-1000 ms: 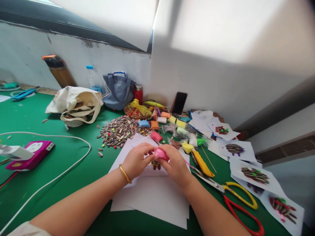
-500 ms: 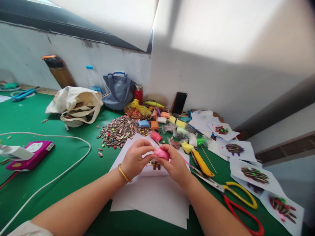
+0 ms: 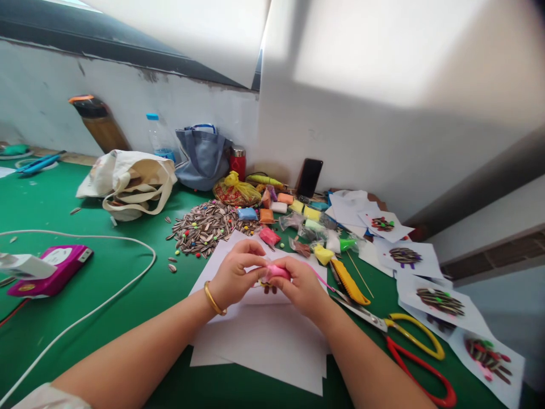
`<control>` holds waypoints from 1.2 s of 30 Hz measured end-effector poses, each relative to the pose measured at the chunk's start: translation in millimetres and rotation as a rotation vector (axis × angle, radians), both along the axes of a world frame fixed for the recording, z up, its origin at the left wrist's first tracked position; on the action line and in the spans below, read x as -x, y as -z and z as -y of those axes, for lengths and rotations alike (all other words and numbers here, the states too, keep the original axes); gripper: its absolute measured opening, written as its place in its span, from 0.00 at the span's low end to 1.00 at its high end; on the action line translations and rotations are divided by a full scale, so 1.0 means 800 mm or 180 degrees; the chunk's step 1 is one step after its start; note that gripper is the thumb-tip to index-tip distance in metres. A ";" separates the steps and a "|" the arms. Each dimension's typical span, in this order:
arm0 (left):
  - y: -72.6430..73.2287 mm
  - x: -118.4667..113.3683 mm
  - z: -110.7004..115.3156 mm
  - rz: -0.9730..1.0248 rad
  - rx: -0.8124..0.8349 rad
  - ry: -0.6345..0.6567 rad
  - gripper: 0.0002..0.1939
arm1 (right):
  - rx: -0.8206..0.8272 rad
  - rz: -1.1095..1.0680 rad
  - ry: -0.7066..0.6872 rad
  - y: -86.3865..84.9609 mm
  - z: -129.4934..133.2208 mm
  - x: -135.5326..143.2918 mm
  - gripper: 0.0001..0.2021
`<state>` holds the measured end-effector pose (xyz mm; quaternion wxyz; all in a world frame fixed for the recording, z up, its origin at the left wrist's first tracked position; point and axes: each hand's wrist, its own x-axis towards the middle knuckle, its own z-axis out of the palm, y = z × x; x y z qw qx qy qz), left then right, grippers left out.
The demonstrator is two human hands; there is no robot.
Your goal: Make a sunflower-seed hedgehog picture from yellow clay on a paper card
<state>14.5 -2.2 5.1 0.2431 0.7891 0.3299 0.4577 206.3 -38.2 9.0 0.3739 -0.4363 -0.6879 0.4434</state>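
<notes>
Between my two hands is a small packet of pink modelling clay (image 3: 280,273), above the white paper. My left hand (image 3: 239,274) wears a gold bangle and pinches the packet's clear left end with thumb and fingertips. Wrapped round the pink right side are the thumb and fingers of my right hand (image 3: 303,284). Below the packet, a half-hidden picture with small brown feet (image 3: 270,289) shows on the white paper (image 3: 264,335). A red clay packet (image 3: 269,236) lies just beyond my hands.
Sunflower seeds (image 3: 208,227) and several clay packets (image 3: 313,213) spread behind the paper. To the right lie a yellow cutter (image 3: 349,282), scissors (image 3: 385,325) and seed pictures (image 3: 440,301). A white cable (image 3: 97,305) curves on the left; bags (image 3: 202,156) stand at the back.
My right fingers have closed further over the pink clay packet, covering more of it. The packet has tipped slightly lower. My left hand keeps its pinch.
</notes>
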 end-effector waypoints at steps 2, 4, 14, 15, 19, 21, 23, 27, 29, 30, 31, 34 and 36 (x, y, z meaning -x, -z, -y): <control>-0.002 -0.001 0.000 0.0012 -0.0001 -0.0052 0.03 | 0.0027 -0.0037 -0.0006 0.000 0.001 0.001 0.08; -0.003 -0.001 0.000 0.0030 -0.0020 -0.0105 0.03 | 0.0075 -0.0103 -0.0028 -0.003 0.001 0.001 0.10; -0.004 0.010 0.000 -0.0264 -0.0413 0.0172 0.11 | 0.0609 -0.0637 -0.0393 -0.004 -0.009 -0.011 0.17; -0.006 0.010 0.000 -0.0294 -0.0439 0.0246 0.11 | 0.0683 -0.0689 -0.0438 -0.003 -0.009 -0.012 0.18; -0.016 0.010 -0.002 -0.0348 -0.0540 0.0523 0.10 | 0.0852 -0.0733 -0.0519 -0.001 -0.008 -0.014 0.19; -0.020 0.010 -0.002 -0.0336 -0.0569 0.0612 0.08 | 0.0907 -0.0727 -0.0539 -0.002 -0.007 -0.013 0.20; -0.021 0.009 -0.002 -0.0265 -0.0565 0.0643 0.07 | 0.0980 -0.0766 -0.0553 -0.002 -0.007 -0.011 0.21; -0.015 0.007 0.001 0.0052 -0.0516 0.0614 0.05 | 0.1170 -0.1097 -0.0646 0.003 -0.007 -0.010 0.20; -0.012 0.007 0.001 0.0216 -0.0499 0.0613 0.04 | 0.1282 -0.1328 -0.0716 0.007 -0.008 -0.012 0.20; -0.011 0.007 0.001 0.0253 -0.0495 0.0638 0.05 | 0.1334 -0.1414 -0.0741 0.008 -0.009 -0.012 0.19; -0.011 0.008 0.000 0.0254 -0.0497 0.0685 0.07 | 0.1376 -0.1478 -0.0757 0.009 -0.009 -0.013 0.19; -0.013 0.010 -0.002 0.0094 -0.0441 0.0863 0.12 | 0.1480 -0.1618 -0.0764 0.010 -0.010 -0.015 0.19; -0.014 0.012 -0.002 -0.0011 -0.0359 0.0954 0.14 | 0.1591 -0.1713 -0.0757 0.009 -0.009 -0.016 0.20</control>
